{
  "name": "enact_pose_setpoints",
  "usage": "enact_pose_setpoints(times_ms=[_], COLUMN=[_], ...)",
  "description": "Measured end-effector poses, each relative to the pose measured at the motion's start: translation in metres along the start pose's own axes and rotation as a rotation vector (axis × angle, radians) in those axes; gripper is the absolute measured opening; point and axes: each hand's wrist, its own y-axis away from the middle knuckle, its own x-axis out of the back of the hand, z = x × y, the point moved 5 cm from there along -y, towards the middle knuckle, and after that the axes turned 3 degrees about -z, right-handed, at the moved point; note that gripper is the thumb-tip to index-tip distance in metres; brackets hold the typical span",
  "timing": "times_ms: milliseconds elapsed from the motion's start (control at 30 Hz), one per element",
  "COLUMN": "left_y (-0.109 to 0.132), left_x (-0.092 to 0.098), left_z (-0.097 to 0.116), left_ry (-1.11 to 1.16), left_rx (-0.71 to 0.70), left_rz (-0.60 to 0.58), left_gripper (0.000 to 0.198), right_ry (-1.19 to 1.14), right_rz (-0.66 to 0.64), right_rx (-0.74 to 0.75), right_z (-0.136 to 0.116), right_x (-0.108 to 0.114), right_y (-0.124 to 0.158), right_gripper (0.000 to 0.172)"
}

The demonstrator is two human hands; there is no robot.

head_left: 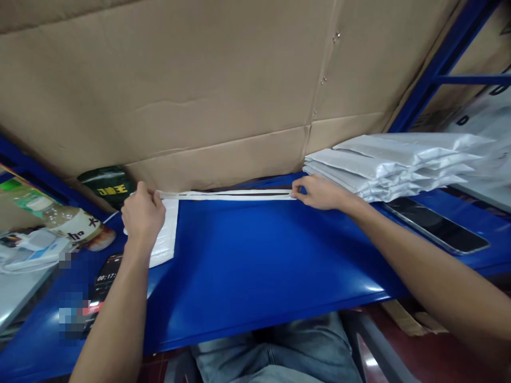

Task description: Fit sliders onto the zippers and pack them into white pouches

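A thin white strip, in places two strands with a narrow gap, runs along the back of the blue tabletop. Its right end is pinched between the thumb and forefinger of my right hand. My left hand is closed at the left end, with the fingertips partly hidden behind the knuckles. Beneath and beside that hand lies a flat white padded envelope. A pile of white padded envelopes sits just behind and right of my right hand.
A tall cardboard sheet closes off the back. On the left are a dark green pouch, a drink bottle and a phone with a timer. Another phone lies at right. Blue metal posts flank the table.
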Motion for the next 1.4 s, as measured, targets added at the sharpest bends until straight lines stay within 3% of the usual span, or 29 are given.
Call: enact_pose_setpoints(times_ms=[67,133,233,300,433,633,833,1033,1267,1400], left_y=[0.007,0.019,0.051,0.077,0.112,0.114,0.117,0.116,0.121,0.1], left_x=[-0.004,-0.01,-0.026,-0.035,-0.041,-0.046,-0.043,-0.044,-0.041,-0.035], left_z=[0.016,0.044,0.097,0.13,0.163,0.164,0.168,0.167,0.177,0.159], left_ry=[-0.057,0.006,0.252,0.337,0.434,0.539,0.334,0.357,-0.003,-0.154], left_rx=[-0.042,-0.179,-0.432,-0.555,-0.597,-0.657,-0.715,-0.716,-0.767,-0.629], left_rz=[0.069,0.082,-0.127,-0.299,-0.439,-0.497,-0.391,-0.415,-0.351,-0.369], left_gripper=[0.036,0.036,0.018,0.021,0.021,0.019,0.026,0.022,0.031,0.029], right_ry=[-0.088,-0.223,-0.426,-0.516,-0.594,-0.52,-0.535,-0.524,-0.356,-0.115], right_rz=[-0.039,-0.069,-0.037,-0.003,-0.013,-0.042,-0.03,-0.019,0.019,-0.01], right_rx=[0.0,0.043,0.098,0.109,0.17,0.234,0.234,0.252,0.174,0.05], right_z=[-0.01,-0.025,-0.046,-0.061,-0.092,-0.116,-0.123,-0.127,-0.128,-0.107], right_x=[-0.006,-0.012,-0.02,-0.024,-0.031,-0.033,-0.036,-0.038,-0.036,-0.025], right_y=[0.001,0.001,0.002,0.004,0.009,0.015,0.015,0.016,0.016,0.015], right_gripper=[0.028,0.028,0.022,0.018,0.016,0.012,0.009,0.007,0.008,0.012])
